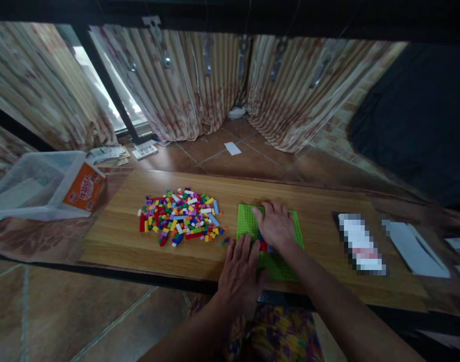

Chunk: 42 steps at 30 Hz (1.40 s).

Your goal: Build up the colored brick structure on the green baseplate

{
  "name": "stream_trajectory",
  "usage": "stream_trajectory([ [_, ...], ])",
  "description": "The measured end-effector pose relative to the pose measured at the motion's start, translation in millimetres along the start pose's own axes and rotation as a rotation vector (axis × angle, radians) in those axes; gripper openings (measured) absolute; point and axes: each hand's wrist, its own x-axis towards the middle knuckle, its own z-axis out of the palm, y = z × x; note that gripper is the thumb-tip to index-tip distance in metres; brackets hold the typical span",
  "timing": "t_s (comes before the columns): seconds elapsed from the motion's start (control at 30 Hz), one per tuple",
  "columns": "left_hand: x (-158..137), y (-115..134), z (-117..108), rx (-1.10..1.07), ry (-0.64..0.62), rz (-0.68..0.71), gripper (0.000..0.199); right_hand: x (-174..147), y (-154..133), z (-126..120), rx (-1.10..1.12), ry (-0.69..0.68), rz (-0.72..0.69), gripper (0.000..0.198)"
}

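A green studded baseplate (245, 214) lies on the wooden board near its front edge. My right hand (277, 226) rests palm down across the plate, fingers stretched out toward its far edge. Under and beside that palm a red brick (263, 246) and a bit of blue show on the plate; the rest of what is there is hidden. My left hand (240, 271) lies over the plate's near left corner, its fingers extended and side by side. No held piece shows in either hand. To the left spreads a loose pile of small coloured bricks (184, 216).
A clear plastic bin (64, 188) with an orange label stands left of the wooden board (120, 241). On the right lie a pixelated, dark-edged object (362, 244) and white papers (418, 249). Curtains (184, 85) hang behind, with a white card (232, 148) on the tiles.
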Motion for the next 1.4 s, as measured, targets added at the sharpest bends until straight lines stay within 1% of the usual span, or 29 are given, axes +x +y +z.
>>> stream_trajectory([
  [0.13,0.3,-0.6,-0.1,0.003,-0.007,-0.006,0.062,1.2,0.2,1.4,-0.003,-0.036,0.007,0.063],
  [0.3,-3.3,-1.3,5.5,0.036,0.040,0.025,0.064,0.3,1.0,3.6,0.036,-0.011,0.011,0.064],
  [0.4,-4.5,-1.8,7.2,0.050,0.061,0.028,0.064,-0.6,2.0,4.6,0.067,0.020,-0.002,0.061],
  [0.53,-2.2,-2.2,4.5,0.051,0.032,0.024,0.063,-0.4,6.1,1.6,0.211,0.128,-0.083,0.052],
  [0.6,-0.6,-1.8,2.8,0.047,0.020,0.017,0.062,-0.6,9.1,-4.0,0.354,0.201,-0.104,0.047],
  [0.7,0.6,-0.2,1.4,0.037,0.020,0.006,0.061,-7.4,11.7,-18.1,0.573,0.349,-0.101,0.040],
  [0.77,0.1,1.0,0.7,0.024,0.031,0.008,0.061,-20.7,12.5,-28.2,0.653,0.418,-0.110,0.037],
  [0.87,-2.4,0.7,-2.0,-0.024,0.058,0.019,0.059,-55.7,18.5,-36.4,0.707,0.439,-0.096,0.035],
  [0.9,-3.8,-0.8,-3.7,-0.053,0.076,0.025,0.056,-69.9,23.3,-36.1,0.711,0.441,-0.066,0.035],
  [0.97,-7.1,-7.2,-8.5,-0.121,0.148,0.013,0.050,-97.8,37.5,-31.7,0.691,0.457,0.039,0.036],
  [1.03,-9.8,-18.0,-14.6,-0.184,0.259,-0.062,0.042,-119.3,55.5,-24.5,0.638,0.471,0.136,0.038],
  [1.1,-9.8,-31.3,-20.7,-0.218,0.357,-0.176,0.036,-129.8,72.6,-17.6,0.577,0.466,0.222,0.039],
  [1.13,-8.5,-37.8,-23.1,-0.223,0.380,-0.216,0.033,-130.7,79.5,-14.8,0.547,0.455,0.247,0.040],
  [1.2,-3.7,-48.6,-26.0,-0.192,0.376,-0.227,0.028,-125.8,88.7,-10.4,0.504,0.436,0.261,0.042],
  [1.33,7.0,-58.1,-25.4,-0.076,0.316,-0.176,0.015,-110.0,91.6,-4.1,0.424,0.421,0.210,0.042],
  [1.4,9.1,-59.2,-24.4,-0.055,0.314,-0.165,0.014,-107.5,89.9,-1.5,0.387,0.431,0.176,0.040],
])
